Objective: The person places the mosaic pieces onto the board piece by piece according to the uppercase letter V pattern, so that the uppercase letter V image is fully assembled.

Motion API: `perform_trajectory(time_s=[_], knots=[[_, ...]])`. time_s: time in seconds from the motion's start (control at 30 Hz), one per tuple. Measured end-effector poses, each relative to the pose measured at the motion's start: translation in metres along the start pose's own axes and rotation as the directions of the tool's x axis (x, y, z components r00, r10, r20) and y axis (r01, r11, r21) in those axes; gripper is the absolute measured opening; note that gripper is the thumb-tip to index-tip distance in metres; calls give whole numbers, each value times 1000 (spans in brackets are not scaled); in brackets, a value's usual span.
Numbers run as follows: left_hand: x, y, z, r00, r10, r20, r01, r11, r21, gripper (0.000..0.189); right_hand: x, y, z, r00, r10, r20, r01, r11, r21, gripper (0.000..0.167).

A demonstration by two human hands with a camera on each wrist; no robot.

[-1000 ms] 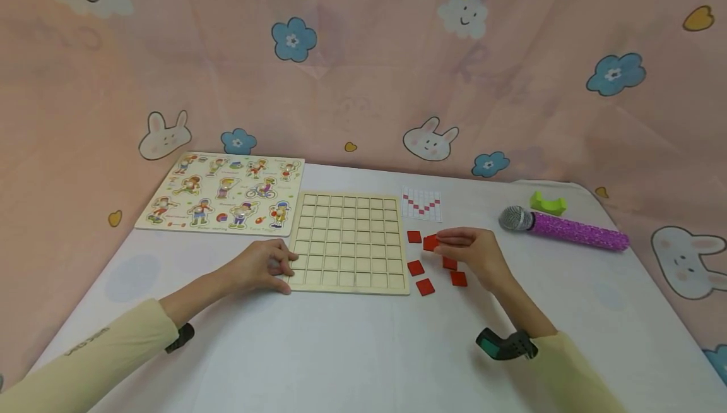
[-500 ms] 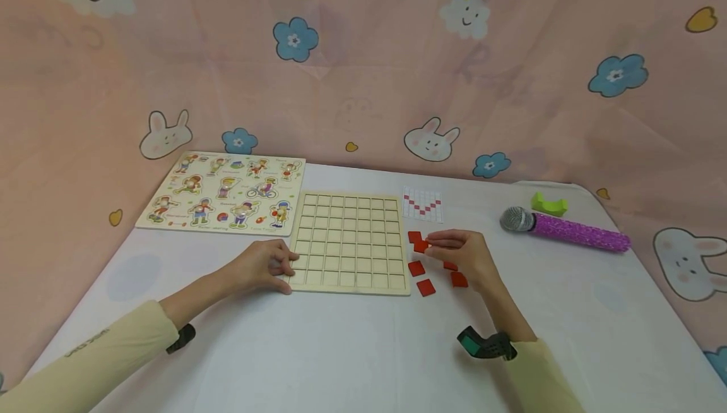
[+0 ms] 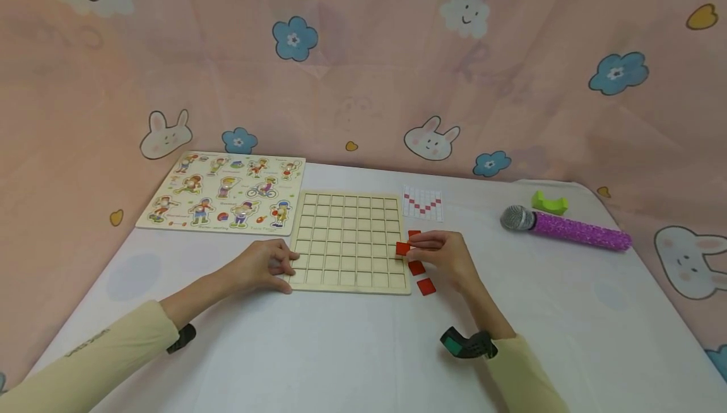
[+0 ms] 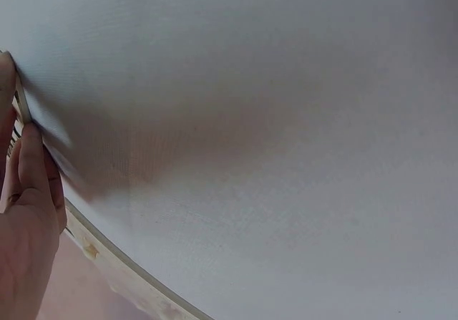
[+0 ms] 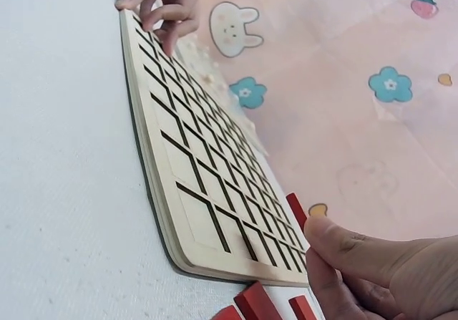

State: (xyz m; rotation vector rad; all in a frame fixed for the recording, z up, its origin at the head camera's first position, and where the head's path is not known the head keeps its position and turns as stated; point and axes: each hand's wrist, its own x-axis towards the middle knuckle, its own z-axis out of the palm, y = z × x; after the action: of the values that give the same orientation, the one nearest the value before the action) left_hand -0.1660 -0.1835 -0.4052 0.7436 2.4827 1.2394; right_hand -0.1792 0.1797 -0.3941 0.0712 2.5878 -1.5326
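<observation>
A red tile is being pinched by the right hand, with thumb and fingers closing on one side and the opposite side being left exposed. It is being held above the right edge of the grid board, apparently without contact. From its thin, crisp-edged look, the tile is being judged light, stiff and hardly fragile, though its smooth faces may be slippery; a hold is best being taken by opposite edges or at one side, fingertips being kept clear of the leading edge. At the board's near left corner, the left edge is being gripped by the curled fingers and thumb of the left hand. The board is being judged flat, rigid and light enough to slide, so its rim is offering the safest hold. Right of the board, three loose red tiles are being seen, the farthest partly being hidden by the right hand. Beyond them, a pattern card is lying; at far left, a picture board is being displayed, and at far right, a microphone.
</observation>
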Motion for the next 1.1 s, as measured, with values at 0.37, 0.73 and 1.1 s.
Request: perform_trajectory(time_s=[0.37, 0.73, 1.1], knots=[[1, 2, -1, 1000, -5, -5, 5, 999, 39, 22, 3, -3, 22, 1000, -21, 9, 21, 999, 43, 28], [1, 2, 1, 1000, -9, -6, 9, 999, 40, 22, 0, -4, 41, 998, -65, 14, 64, 996, 65, 28], [1, 4, 0, 1000, -27, 0, 27, 999, 19, 23, -1, -11, 54, 996, -84, 35, 82, 994, 75, 28]])
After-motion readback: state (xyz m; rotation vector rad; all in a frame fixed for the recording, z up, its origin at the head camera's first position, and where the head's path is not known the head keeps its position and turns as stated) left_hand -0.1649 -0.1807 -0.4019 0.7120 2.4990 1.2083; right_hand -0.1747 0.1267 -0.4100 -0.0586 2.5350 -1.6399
